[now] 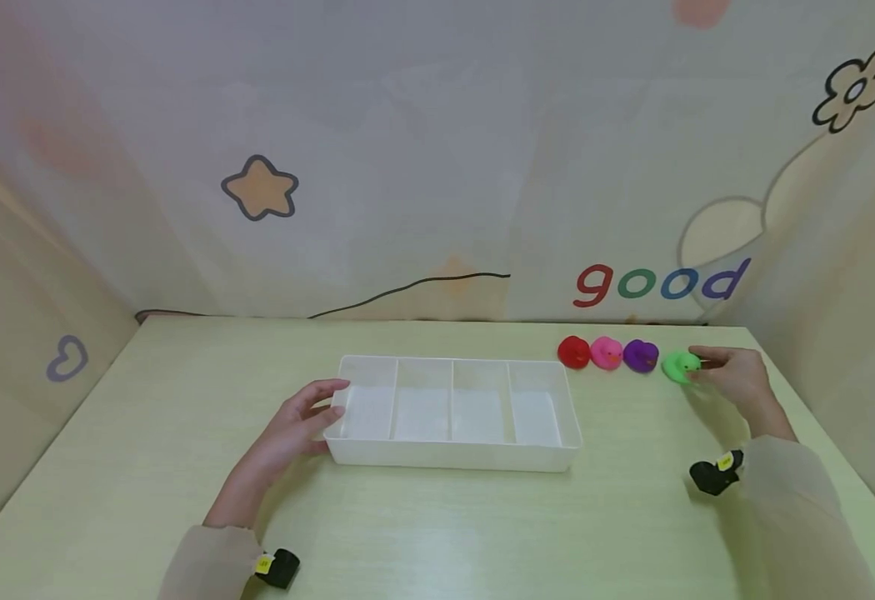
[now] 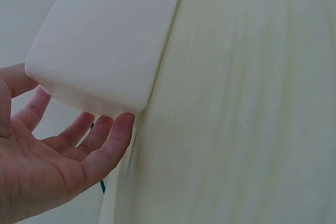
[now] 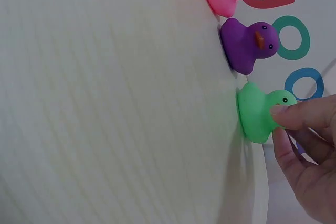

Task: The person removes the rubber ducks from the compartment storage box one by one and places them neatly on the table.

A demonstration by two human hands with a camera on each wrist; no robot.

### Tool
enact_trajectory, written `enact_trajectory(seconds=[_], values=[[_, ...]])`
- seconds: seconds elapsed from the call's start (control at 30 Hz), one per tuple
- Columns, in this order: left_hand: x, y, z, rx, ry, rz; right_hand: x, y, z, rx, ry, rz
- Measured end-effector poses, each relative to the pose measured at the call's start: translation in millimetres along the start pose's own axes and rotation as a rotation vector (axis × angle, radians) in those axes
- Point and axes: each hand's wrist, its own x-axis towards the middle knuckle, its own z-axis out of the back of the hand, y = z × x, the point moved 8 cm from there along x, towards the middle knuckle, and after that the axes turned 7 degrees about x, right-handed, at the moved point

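Note:
A white tray with several side-by-side compartments lies on the table. At its left end, my left hand holds the rim. In the left wrist view, curled fingertips touch the tray's outer end wall. Far to the right, my right hand pinches a green rubber duck by the head between thumb and fingers. The right wrist view has this duck upright, its base apparently on the table. A red duck, a pink duck and a purple duck stand in a row left of it.
The pale wooden table ends at a patterned cloth backdrop, close behind the ducks. Cloth also hangs along both sides. Black wrist devices sit at both cuffs.

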Motion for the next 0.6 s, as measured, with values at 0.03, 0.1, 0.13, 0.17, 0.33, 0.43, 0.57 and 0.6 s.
enact_trajectory(seconds=[0.03,0.1,0.13,0.17,0.33,0.43,0.57,0.6], values=[[0.0,0.1,0.0,0.000,0.001,0.000,0.1,-0.1,-0.5,-0.008,-0.002,-0.010],[0.3,0.6,-0.2,-0.002,0.003,-0.001,0.5,-0.2,-1.7,-0.019,-0.002,-0.028],[0.4,0.5,0.0,-0.002,0.004,-0.003,0.9,0.5,-2.0,-0.022,-0.005,-0.033],[0.5,0.4,0.1,-0.003,0.004,-0.004,1.6,1.0,-2.1,-0.028,-0.010,-0.034],[1.0,0.7,-0.1,-0.008,0.004,-0.005,5.2,2.7,-1.9,-0.051,-0.058,-0.046],[1.2,1.1,-0.4,-0.006,0.002,-0.004,6.7,1.6,-2.6,-0.047,-0.067,-0.062],[1.2,1.2,-0.1,-0.004,0.001,-0.007,7.5,0.9,-5.1,-0.035,-0.046,-0.058],[1.1,0.9,0.1,-0.003,0.000,-0.010,7.3,0.7,-5.6,-0.028,-0.042,-0.058]])
